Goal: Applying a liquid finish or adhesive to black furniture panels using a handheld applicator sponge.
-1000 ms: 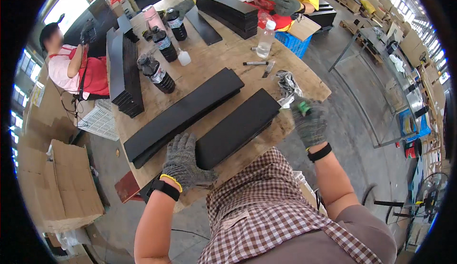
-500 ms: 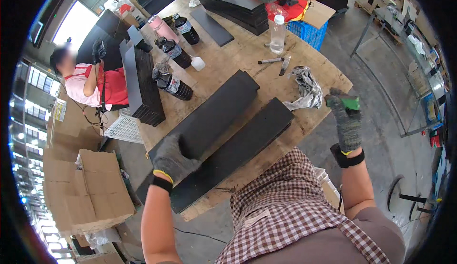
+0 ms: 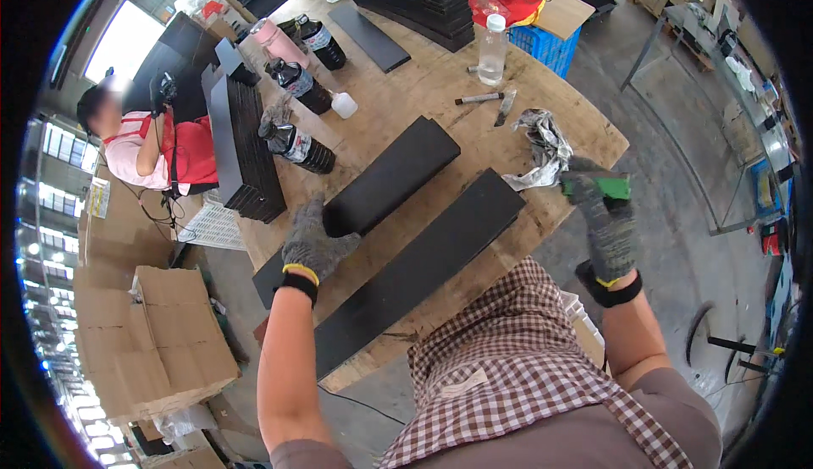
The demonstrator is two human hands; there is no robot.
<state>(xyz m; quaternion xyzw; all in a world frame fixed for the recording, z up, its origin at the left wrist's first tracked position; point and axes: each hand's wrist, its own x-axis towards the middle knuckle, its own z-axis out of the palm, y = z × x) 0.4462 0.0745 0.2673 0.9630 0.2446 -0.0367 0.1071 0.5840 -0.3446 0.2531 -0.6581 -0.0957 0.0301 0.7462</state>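
Note:
Two dark boards lie slanting across the wooden table: a farther black board (image 3: pixel 394 173), which looks stacked on another, and a nearer black board (image 3: pixel 423 267). My left hand (image 3: pixel 318 242), in a grey knit glove, grips the left part of the farther board, with thumb and fingers spread across its width. Beyond the table's right edge, my right hand (image 3: pixel 606 228), gloved alike, is closed around a small flat green block (image 3: pixel 608 187). Its exact kind I cannot make out. Beside that hand sits a crumpled grey-white rag (image 3: pixel 542 149).
Dark-liquid bottles (image 3: pixel 296 147), a pink flask (image 3: pixel 279 41), a clear bottle (image 3: pixel 492 50) and a marker (image 3: pixel 479 98) stand or lie on the wooden table (image 3: pixel 559 96). Board stacks (image 3: pixel 241 147) line its left and far sides, near two co-workers. Cardboard boxes (image 3: pixel 182 342) stand at left.
My left hand has moved up and away, and the farther board's left end has shifted with it, widening the gap to the nearer board. My right hand came slightly left with the green block.

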